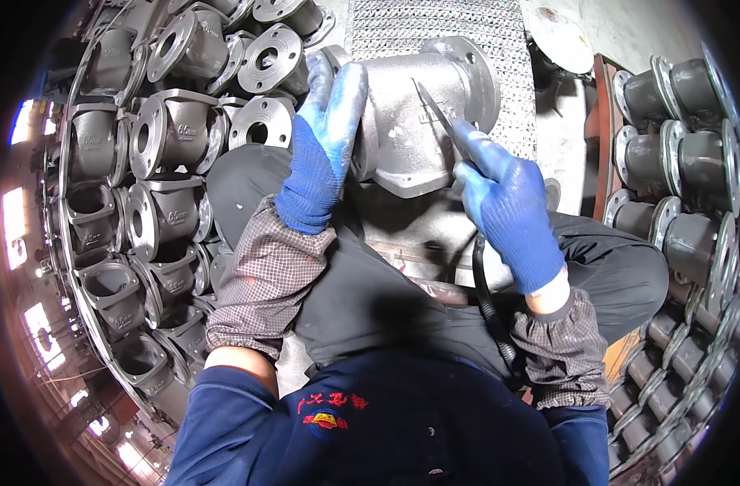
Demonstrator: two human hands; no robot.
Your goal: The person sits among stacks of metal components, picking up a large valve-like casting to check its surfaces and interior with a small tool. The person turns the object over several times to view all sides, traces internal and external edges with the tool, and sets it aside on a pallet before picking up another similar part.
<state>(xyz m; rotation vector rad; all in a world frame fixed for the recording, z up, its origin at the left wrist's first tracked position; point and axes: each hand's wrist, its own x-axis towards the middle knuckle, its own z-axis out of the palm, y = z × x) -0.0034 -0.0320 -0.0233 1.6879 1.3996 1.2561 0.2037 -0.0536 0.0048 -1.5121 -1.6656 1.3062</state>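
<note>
A grey cast-metal valve body (pixel 410 121) with flanged ends sits in front of me, its round flange with bolt holes at the far right. My left hand (pixel 325 134), in a blue knit glove, lies along the left flange with its fingers stretched out. My right hand (pixel 499 186), gloved alike, is closed around a slim, dark, pointed file (pixel 439 109). The file slants up and left over the raised lettering on the casting's upper face. Whether its tip touches the metal I cannot tell.
Stacked flanged castings (pixel 175 134) crowd the left side, and more rows (pixel 694 162) stand at the right. Under the workpiece's far end lies a textured metal plate (pixel 435 24). A black corrugated hose (pixel 483 300) runs below my right hand, between my bent legs.
</note>
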